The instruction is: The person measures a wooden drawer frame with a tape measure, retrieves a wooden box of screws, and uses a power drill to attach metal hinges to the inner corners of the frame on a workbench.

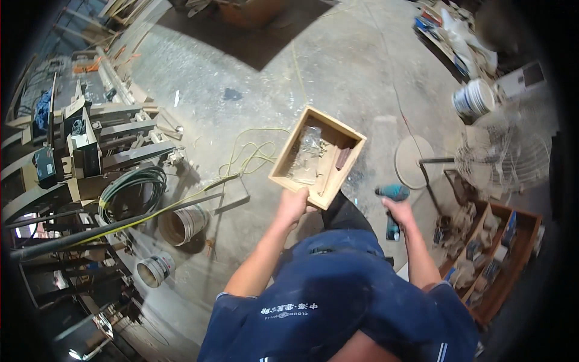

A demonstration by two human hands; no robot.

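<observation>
Nearest, the person's left hand (294,205) holds one shallow wooden tray (317,157) out over the concrete floor (338,66), its fingers clamped on the near rim. A lengthwise wooden divider splits the pale, square-cornered tray in two: the left part holds a clear plastic bag (309,146) of small hardware, the right part a narrow dark reddish piece I cannot identify. Just right of it, the right hand (398,210) has its fingers closed around the handle of one teal cordless drill (392,205), held low beside the leg. Farther right, a red-brown wooden crate (523,241) on the floor is full of tools and scraps. To the left lie two buckets on their sides (182,224), with a coil of green hose (134,188) beyond them. Far right stands one white pail (473,98) beside a wire fan guard (506,158).
</observation>
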